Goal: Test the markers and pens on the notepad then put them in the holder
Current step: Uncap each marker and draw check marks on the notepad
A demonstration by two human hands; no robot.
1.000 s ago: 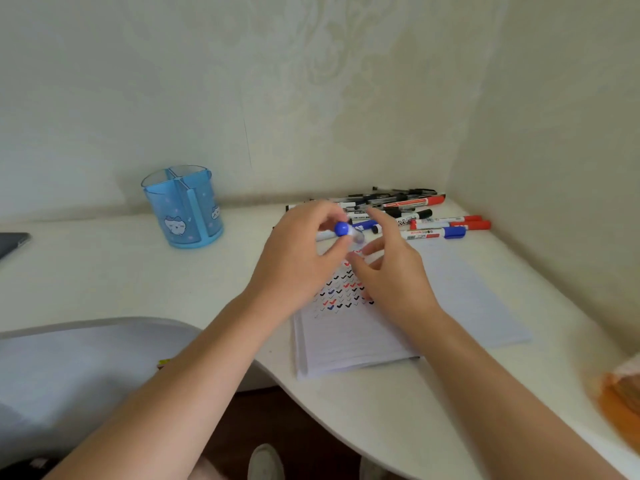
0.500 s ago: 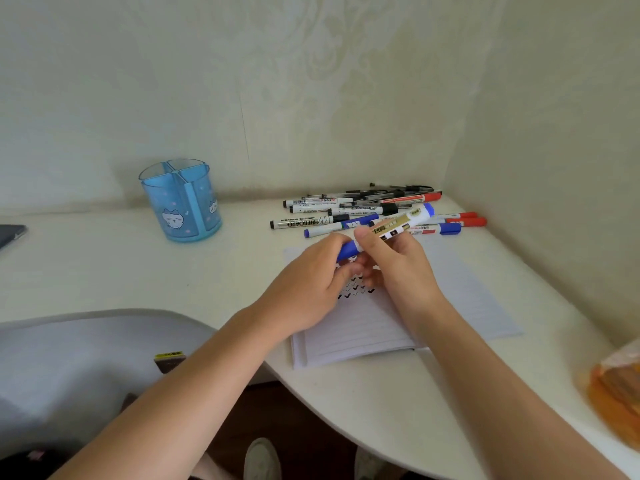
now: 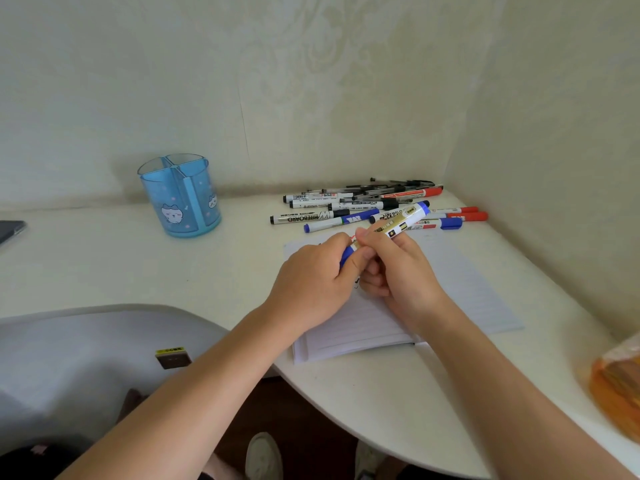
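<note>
Remotely, I am watching both hands working on one white-barrelled marker (image 3: 401,221) with blue ends and a gold label, held just above the white lined paper notepad (image 3: 467,289). The left hand (image 3: 311,282) is curling its fingers and thumb round the near blue end; the right hand (image 3: 401,271) is pinching the barrel just beyond it, and the two hands are touching. The marker's long axis is running from the left hand at the near left out to the far right, with its far blue end pointing at the loose pile of markers and pens (image 3: 360,206) lying just beyond the hands.

I am judging that the cap is being pulled or seated, though I cannot tell which. The round translucent blue plastic holder (image 3: 180,202) is standing well apart, away to the left and beyond the hands, so the left hand is nearer to it.

I am counting one held marker, one notepad and one divided holder with no pens showing inside. The pile is overlapping too closely to count exactly, but three red caps are showing.
</note>
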